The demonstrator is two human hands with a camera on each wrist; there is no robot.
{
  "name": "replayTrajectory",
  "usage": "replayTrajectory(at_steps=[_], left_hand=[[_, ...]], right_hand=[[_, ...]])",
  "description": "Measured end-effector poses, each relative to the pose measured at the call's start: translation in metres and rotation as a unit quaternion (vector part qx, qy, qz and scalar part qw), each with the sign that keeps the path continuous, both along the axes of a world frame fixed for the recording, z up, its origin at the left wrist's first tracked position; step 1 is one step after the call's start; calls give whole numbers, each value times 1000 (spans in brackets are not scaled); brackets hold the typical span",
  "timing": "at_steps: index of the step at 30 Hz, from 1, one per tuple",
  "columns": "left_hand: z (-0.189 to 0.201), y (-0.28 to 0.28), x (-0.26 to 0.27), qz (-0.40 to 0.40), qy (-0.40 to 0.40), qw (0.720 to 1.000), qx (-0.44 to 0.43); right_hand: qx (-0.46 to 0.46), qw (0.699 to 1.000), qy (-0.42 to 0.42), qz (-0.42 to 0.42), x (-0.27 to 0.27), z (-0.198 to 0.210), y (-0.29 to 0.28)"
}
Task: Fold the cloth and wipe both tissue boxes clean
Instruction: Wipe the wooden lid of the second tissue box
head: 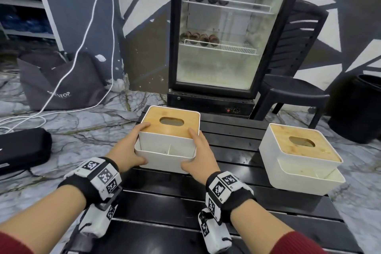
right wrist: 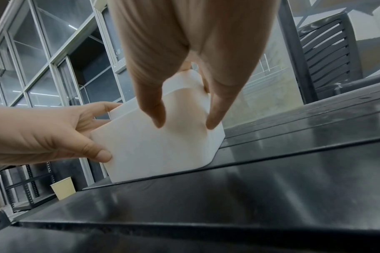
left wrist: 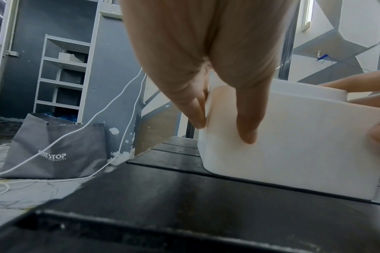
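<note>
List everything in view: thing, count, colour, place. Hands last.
tissue boxes: 2, white with wooden lids; one centre of table, one at right
table: 1, black, slatted, foreground
fridge: 1, black, glass door, behind table
chair: 1, black, right of fridge
bin: 1, black, far right
bag: 1, grey, floor at left
cables: white, over bag
case: 1, black, floor at left
paper cup: 1, pale yellow, right wrist view
cloth: none seen
left hand: grips centre box
right hand: grips centre box
</note>
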State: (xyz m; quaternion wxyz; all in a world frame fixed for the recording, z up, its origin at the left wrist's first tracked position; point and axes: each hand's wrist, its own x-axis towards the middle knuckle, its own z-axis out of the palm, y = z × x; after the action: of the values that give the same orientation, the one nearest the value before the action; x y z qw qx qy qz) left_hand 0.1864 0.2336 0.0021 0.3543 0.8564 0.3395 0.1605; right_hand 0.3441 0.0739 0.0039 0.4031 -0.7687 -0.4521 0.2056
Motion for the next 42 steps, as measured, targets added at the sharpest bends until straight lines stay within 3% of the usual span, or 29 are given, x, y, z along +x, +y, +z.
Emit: replayTrajectory(at_steps=[5, 12, 18, 24, 28, 33, 37, 42], left_hand=[[12, -10, 1, -20, 10, 1000, 13], [53, -51, 30, -36, 21, 988, 151], [72, -110, 84, -134, -18, 983, 123], [54, -170, 156, -211, -18, 976, 45], [39, -205, 200, -239, -5, 971, 6], [20, -231, 238, -237, 25, 971, -5], [11, -235, 250, -214, 13, 977, -4], [6, -229, 253, -191, -1, 981, -24]], right_hand=[[-12, 1000, -2, 3, 3, 7, -8], [-14, 998, -54, -34, 27, 38, -51], [-47, 986, -126, -101, 70, 56, -118], [-64, 965, -176, -183, 124, 59, -194], [-47, 966, -146, -209, 152, 54, -234], [-102, 961, -93, -241, 183, 29, -258], [-101, 970, -36, -217, 192, 20, -261], [-69, 977, -25, -201, 197, 14, -257]])
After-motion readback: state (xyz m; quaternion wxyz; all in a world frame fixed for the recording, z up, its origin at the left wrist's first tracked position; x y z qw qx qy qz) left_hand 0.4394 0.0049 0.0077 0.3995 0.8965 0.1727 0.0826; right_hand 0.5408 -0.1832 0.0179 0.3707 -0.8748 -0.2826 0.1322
